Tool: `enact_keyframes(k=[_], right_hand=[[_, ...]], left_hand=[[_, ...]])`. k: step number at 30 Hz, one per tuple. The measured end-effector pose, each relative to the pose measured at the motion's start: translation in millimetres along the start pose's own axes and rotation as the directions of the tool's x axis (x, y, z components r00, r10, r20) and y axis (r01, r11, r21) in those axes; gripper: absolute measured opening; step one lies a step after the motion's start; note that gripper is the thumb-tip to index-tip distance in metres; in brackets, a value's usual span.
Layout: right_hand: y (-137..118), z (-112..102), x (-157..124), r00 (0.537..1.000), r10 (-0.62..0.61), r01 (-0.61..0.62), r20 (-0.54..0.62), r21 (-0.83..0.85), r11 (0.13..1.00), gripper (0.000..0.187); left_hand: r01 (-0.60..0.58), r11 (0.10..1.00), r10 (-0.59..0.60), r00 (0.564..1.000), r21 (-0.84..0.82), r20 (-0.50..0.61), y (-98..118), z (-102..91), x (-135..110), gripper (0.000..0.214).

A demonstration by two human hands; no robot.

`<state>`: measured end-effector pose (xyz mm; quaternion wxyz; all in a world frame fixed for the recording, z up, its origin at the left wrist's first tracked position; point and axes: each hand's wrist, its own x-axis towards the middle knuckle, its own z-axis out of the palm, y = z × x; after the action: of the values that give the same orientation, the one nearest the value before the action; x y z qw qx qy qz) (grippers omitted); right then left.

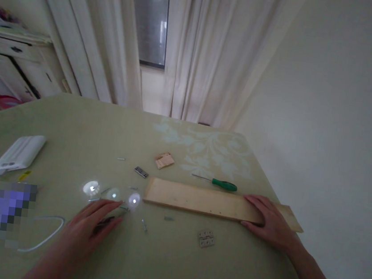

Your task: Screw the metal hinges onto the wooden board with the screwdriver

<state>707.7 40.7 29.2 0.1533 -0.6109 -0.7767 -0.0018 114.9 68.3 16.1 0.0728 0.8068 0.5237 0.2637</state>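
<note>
My right hand [268,223] grips a long, pale wooden board [196,199] near its right end, fingers over the far edge and thumb at the near edge. My left hand [92,223] is low over the table among loose screws, with its fingers and thumb apart. A small dark thing [105,223] shows in that gap; whether it is held is unclear. A screw [125,208] lies by the left fingertips and another screw [144,225] is to their right. In front of the board rests a metal hinge [206,239], opened flat. Behind the board is a green-handled screwdriver [224,185].
Beyond the board lie a small wood piece [164,160] and a folded hinge [141,172]. A white power bank [19,153] and a white cable [57,228] are on the left. A wall [341,130] borders the table's right side; curtains [209,52] hang behind.
</note>
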Motion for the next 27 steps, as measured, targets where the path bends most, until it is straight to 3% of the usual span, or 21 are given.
enact_keyframes(k=[4,8,11,14,16,20,23,27], right_hand=[[0.2,1.7,-0.7,0.999,-0.03,0.03,-0.033,-0.005,1.0,0.071],[-1.3,-1.8,-1.4,0.999,-0.03,0.029,-0.017,-0.028,0.999,0.069],[-20.4,-5.6,-4.1,0.997,-0.018,0.015,-0.074,-0.04,0.999,0.068],[-67.5,-3.5,-13.2,0.973,-0.089,0.09,-0.215,-0.009,0.996,0.041],[-107.1,3.5,-20.2,0.957,-0.25,0.255,-0.145,0.015,0.967,0.028],[-162.7,23.0,-25.3,0.943,-0.331,0.33,-0.029,-0.038,0.943,0.032],[-171.3,30.3,-23.9,0.946,-0.321,0.32,-0.041,-0.04,0.947,0.028],[-158.9,23.4,-31.0,0.953,-0.293,0.293,-0.08,-0.019,0.956,0.024]], left_hand=[[0.167,0.985,-0.166,0.986,0.037,-0.023,-23.7,-6.0,-57.7,0.052],[0.212,0.977,-0.212,0.977,0.017,0.009,-23.0,-1.9,-76.3,0.049],[0.226,0.974,-0.226,0.974,-0.007,-0.01,-16.5,-4.1,-67.1,0.044],[0.207,0.978,-0.207,0.978,-0.012,-0.005,-14.1,-9.7,-53.5,0.042],[0.156,0.988,-0.155,0.988,-0.014,0.012,-16.2,-12.8,-46.0,0.044],[0.07,0.995,-0.064,0.994,-0.067,0.09,-21.7,-16.8,-32.4,0.044],[0.08,0.992,-0.062,0.983,-0.093,0.175,-22.2,-18.5,-22.0,0.043],[0.178,0.978,-0.146,0.956,-0.108,0.253,-22.8,-19.7,-9.5,0.035]])
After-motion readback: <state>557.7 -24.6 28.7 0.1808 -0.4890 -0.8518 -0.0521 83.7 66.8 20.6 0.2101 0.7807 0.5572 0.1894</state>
